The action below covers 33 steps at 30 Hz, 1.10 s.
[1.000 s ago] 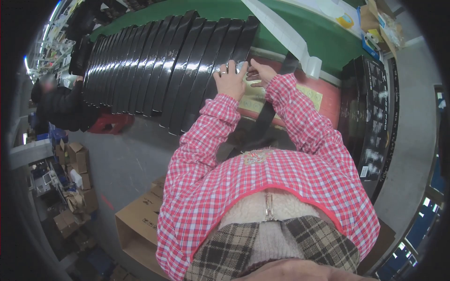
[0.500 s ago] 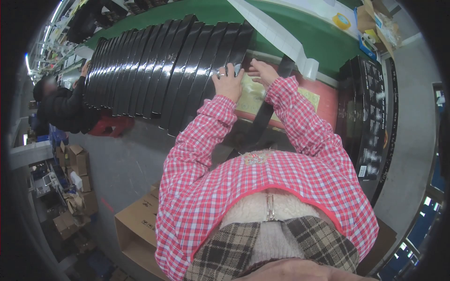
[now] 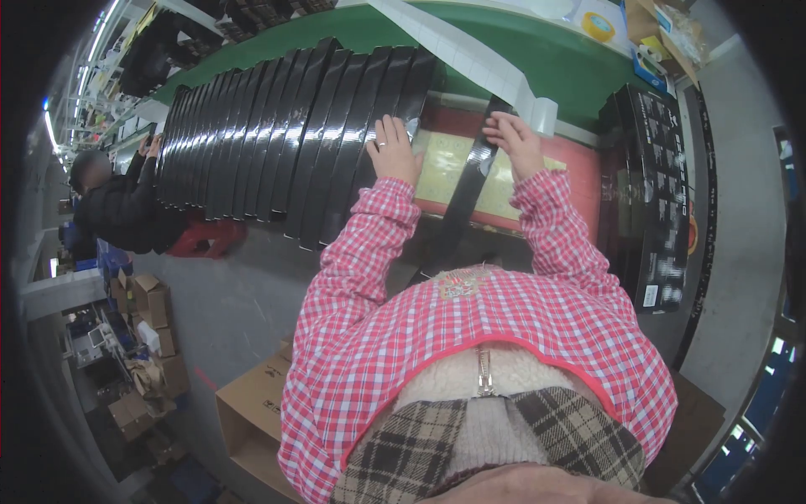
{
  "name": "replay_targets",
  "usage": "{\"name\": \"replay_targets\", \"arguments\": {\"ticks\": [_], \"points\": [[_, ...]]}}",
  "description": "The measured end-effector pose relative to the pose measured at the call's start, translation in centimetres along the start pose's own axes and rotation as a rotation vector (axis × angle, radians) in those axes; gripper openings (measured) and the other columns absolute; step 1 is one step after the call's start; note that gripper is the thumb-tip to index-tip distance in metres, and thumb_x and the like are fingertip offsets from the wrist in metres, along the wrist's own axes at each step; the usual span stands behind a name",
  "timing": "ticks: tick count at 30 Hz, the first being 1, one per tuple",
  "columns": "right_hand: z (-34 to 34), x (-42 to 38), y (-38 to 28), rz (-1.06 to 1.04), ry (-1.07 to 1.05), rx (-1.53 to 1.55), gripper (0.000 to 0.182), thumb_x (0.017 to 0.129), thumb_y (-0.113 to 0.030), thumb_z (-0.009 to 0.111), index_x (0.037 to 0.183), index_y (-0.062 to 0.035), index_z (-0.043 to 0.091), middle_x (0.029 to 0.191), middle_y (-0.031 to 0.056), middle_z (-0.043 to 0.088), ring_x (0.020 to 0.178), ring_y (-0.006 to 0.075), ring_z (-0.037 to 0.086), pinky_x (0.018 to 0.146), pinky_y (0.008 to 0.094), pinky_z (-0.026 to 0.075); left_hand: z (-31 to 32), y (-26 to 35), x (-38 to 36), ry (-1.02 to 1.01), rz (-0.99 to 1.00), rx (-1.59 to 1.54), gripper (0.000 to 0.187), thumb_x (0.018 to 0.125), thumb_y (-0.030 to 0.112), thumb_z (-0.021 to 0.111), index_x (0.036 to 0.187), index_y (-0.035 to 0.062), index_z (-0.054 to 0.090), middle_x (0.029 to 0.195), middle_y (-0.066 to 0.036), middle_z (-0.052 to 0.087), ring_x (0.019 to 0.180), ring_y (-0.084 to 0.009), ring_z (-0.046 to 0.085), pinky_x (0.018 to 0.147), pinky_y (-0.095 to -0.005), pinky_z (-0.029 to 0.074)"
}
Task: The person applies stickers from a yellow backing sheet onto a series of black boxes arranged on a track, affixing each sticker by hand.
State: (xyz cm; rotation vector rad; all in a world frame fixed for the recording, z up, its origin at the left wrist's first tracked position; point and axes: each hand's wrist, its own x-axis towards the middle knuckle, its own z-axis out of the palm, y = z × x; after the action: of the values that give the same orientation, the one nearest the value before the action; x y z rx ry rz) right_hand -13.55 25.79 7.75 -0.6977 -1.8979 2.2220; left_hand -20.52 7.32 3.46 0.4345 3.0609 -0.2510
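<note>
The left hand [image 3: 393,151] lies flat on the leaning black boxes [image 3: 285,134] while the right hand [image 3: 516,139] pinches one flat black piece [image 3: 466,193] — a small bump could tip the row.

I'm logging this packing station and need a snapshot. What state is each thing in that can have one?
left hand: fingers spread, pressed flat on the black flat packs.
right hand: pinching the top of the black strip.
black strip: held tilted over the yellow sheet.
black flat packs: folded flat, fanned in an overlapping row.
yellow sheet: lying flat, partly covered.
cardboard box: open.
tape roll: lying flat on the green table.
</note>
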Motion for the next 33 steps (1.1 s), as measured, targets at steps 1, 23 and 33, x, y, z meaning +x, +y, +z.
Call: {"name": "replay_targets", "arguments": {"ticks": [1,23,33], "points": [[-0.9,-0.1,0.3,-0.008,0.021,-0.004,0.029,0.092,-0.018,0.047,0.113,0.0008,0.053,0.104,0.0148,0.058,0.094,0.0221,0.059,0.082,0.0266,0.051,-0.1,-0.2,-0.1,0.000,0.008,0.018,0.070,0.085,0.047,0.054,0.137,0.0105,0.027,0.145,-0.011,0.025,0.135,-0.0274,0.024,0.105,-0.0411,0.029],[-20.3,-4.0,20.3,-0.004,0.183,-0.950,0.040,0.080,-0.011,0.050,0.120,-0.0032,0.051,0.110,0.0150,0.053,0.099,0.0291,0.053,0.091,0.0359,0.040,-0.6,5.3,-4.0,0.025,-0.003,-0.688,0.088,0.072,0.010,0.068,0.141,0.0105,0.014,0.130,-0.022,0.043,0.114,-0.0393,0.047,0.097,-0.0459,0.036],[-19.2,-3.8,19.3,0.091,0.162,-0.872,0.034,0.087,-0.013,0.049,0.119,-0.0032,0.052,0.112,0.0133,0.051,0.097,0.0266,0.054,0.089,0.0344,0.043,-0.8,6.1,-5.8,-0.121,0.131,-0.312,0.058,0.089,0.021,0.055,0.139,0.0241,0.025,0.139,-0.022,0.027,0.113,-0.0350,0.050,0.091,-0.0384,0.046]]}}
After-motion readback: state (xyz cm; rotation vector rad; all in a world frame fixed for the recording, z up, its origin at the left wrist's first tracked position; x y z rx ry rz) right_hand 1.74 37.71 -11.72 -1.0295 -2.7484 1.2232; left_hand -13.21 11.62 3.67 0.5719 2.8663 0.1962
